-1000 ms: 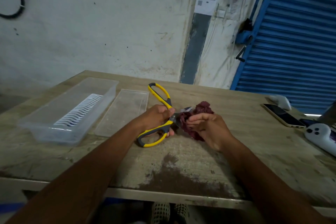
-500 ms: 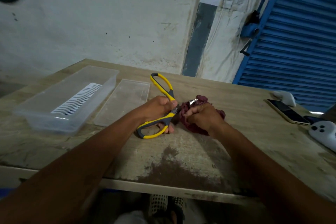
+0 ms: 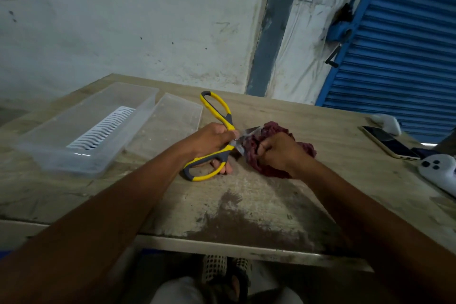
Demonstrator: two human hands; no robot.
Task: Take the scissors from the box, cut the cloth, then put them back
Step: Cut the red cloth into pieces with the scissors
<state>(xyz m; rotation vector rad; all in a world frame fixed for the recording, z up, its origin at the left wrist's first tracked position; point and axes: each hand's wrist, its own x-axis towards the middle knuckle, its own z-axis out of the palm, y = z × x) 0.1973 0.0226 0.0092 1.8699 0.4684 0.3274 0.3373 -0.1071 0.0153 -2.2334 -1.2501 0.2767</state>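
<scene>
My left hand (image 3: 212, 142) grips the yellow and grey scissors (image 3: 217, 112) at mid-table, handles spread wide, one loop pointing away and one resting near the table. The blades point right into a dark red cloth (image 3: 272, 131). That bunched cloth is held by my right hand (image 3: 277, 153), fingers curled round it. The blade tips are partly hidden by the cloth. The clear plastic box (image 3: 59, 143) with a white ribbed insert stands to the left, open.
The box's clear lid (image 3: 170, 118) lies flat between box and scissors. At the right edge of the wooden table (image 3: 246, 205) lie a phone (image 3: 388, 142) and a white controller (image 3: 439, 170). A blue shutter stands behind on the right.
My right hand has closed tighter round the cloth and moved slightly right. The scissors stay spread at the cloth's edge. The camera has tilted, shifting the table lower in view.
</scene>
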